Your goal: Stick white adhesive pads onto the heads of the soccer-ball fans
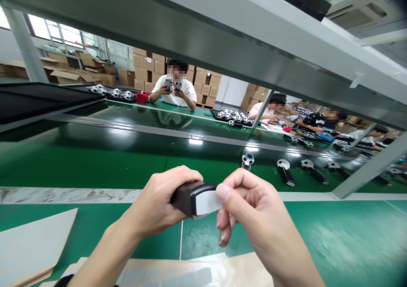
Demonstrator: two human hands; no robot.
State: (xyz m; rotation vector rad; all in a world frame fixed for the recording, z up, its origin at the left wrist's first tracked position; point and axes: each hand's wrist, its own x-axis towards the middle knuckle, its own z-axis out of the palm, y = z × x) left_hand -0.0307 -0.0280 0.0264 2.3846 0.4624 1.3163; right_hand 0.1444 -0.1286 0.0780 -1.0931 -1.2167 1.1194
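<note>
My left hand (pixel 165 196) is wrapped round a dark, boxy black device (pixel 183 199), holding it above the near worktop with one end turned toward my right hand. Across that end lies a smooth white label (pixel 206 203). The thumb and forefinger of my right hand (pixel 254 206) pinch the label's right edge, while the other fingers curl below. Most of the device is hidden by my left hand. Below my hands, pale backing sheets with grey label areas (pixel 171 274) lie on the green worktop (pixel 343 236), and a stack of white sheets (pixel 32 240) sits at the left.
Beyond a metal rail, a green conveyor belt (pixel 95 164) carries several black-handled devices with football-patterned heads (pixel 284 165). A slanted post (pixel 369 168) stands at right; a grey beam (pixel 190 37) crosses overhead. Across the belt, a co-worker (pixel 174 87) holds two football-patterned pieces near a tray of them (pixel 233 116).
</note>
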